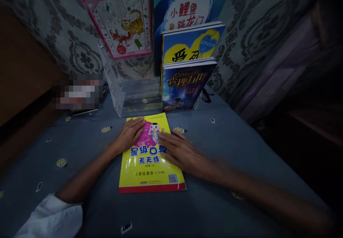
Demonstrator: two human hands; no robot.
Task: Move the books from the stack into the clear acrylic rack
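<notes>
Broadly, a dark cloth (102,209) fills the lower frame, with a clear rack (114,84) across the upper middle. A pink book (122,20) leans at the rack's left, and a dark blue book (184,91) stands foremost at its right. A yellow book (150,166) lies flat on the cloth at the centre of the frame, front cover up, its top edge just below the rack.

Both hands are over that cover, palms down, fingers extended, gripping nothing. The left hand (132,132) lies across the upper left edge; the right hand (179,150) crosses the right edge at mid-height, slightly blurred. How hard either presses cannot be told.

For good control, I would keep both palms low and the pressure light and even, since the glossy cover probably slides easily under dry fingers. The left hand sits higher in the frame than the right, so an uneven push could well twist the book on the cloth. Levelling the two would likely steady it, and the top edge should stay off the rack. Smallest of all, the printed code (173,178) at the lower right of the cover is uncovered.
</notes>
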